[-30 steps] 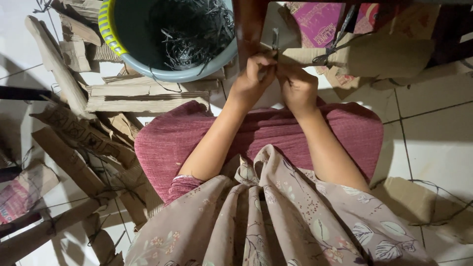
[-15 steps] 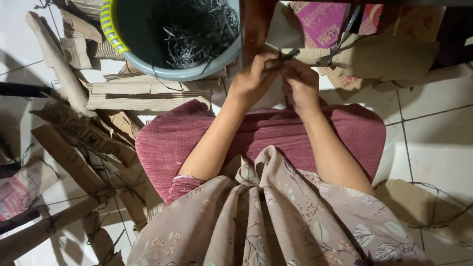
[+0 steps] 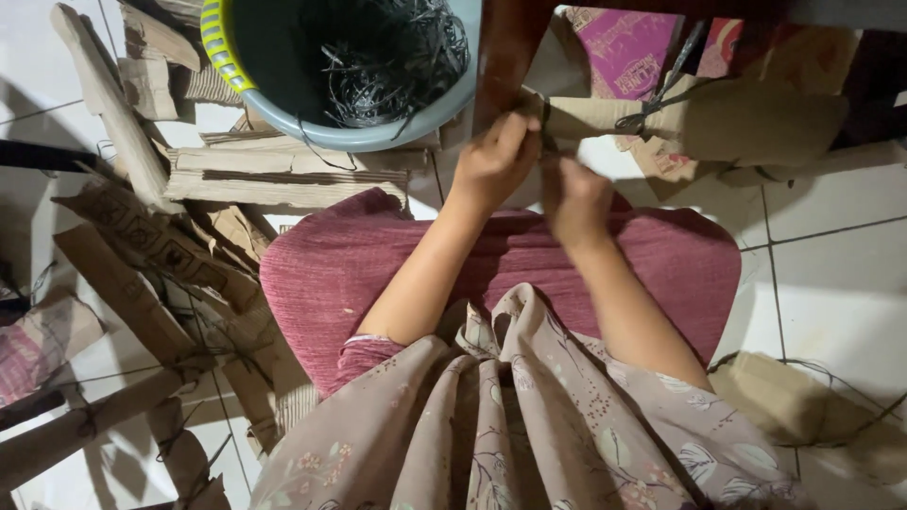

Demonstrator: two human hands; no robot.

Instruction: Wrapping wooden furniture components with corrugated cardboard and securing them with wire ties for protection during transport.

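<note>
Floral beige cloth drapes nearest the camera, over a maroon lap (image 3: pixel 491 260) on a tiled floor (image 3: pixel 831 274). Just beyond it the left hand (image 3: pixel 496 162) is closed in a pinch on the near end of a rolled cardboard strip (image 3: pixel 605 115), where a thin dark tie seems to wrap it; the right hand (image 3: pixel 576 196) sits just below and beside, curled and motion-blurred, so I cannot tell what, if anything, it grips. Past the hands, scissors (image 3: pixel 652 99) lie on the cardboard. To the left stand a bucket (image 3: pixel 416 118) of dark shredded strands and loose cardboard scraps (image 3: pixel 274 175).

The pinch is small and at the very tip; judging by the blur, a sharp tug by the right hand could pull the tie loose and let the roll spring open.

Against half a second earlier, the right hand has dropped away from the left, and the dark tie end between the fingertips no longer shows.
</note>
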